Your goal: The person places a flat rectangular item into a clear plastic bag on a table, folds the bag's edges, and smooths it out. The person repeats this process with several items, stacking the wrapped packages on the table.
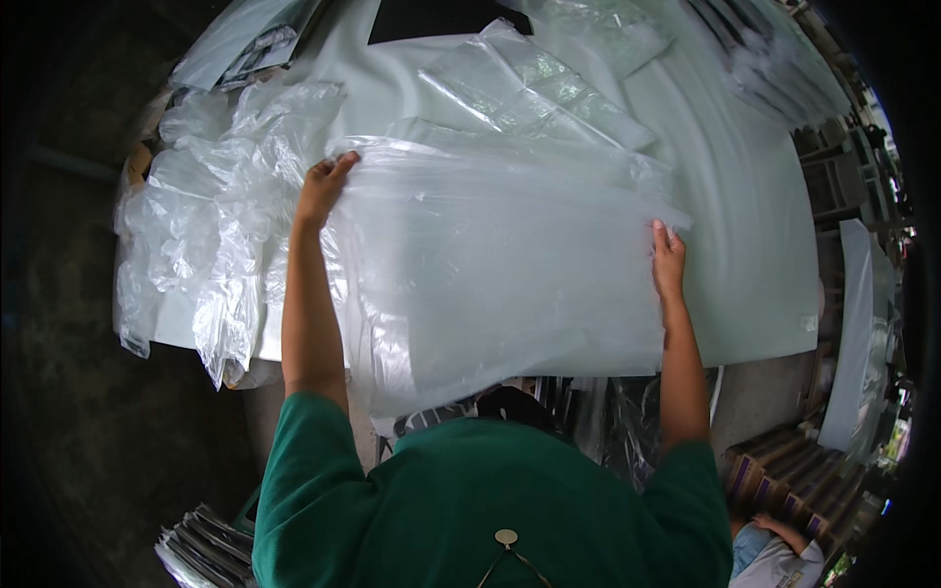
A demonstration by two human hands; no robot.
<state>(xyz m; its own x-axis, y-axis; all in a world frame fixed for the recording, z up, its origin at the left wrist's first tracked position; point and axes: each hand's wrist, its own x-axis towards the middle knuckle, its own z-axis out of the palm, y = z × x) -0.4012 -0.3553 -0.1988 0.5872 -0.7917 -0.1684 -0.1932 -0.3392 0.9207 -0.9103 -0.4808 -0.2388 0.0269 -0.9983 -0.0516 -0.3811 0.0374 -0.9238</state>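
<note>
A wide sheet of clear plastic film (520, 265), perhaps a large bag, is stretched between my two hands over the near side of the table. My left hand (326, 186) grips its far left corner, fingers closed on the edge. At the right edge, my right hand (668, 257) pinches the film, a little nearer to me than the left. The film's lower part hangs past the table's front edge in front of my body. Folds and a gathered band run along its far edge.
Crumpled clear plastic bags (225, 216) heap up on the left side of the pale table (750, 265). A flat folded clear bag (539, 88) lies beyond the film, near a black sheet (441, 18). Stacked brown cartons (784, 480) and a seated person (779, 554) are at the lower right.
</note>
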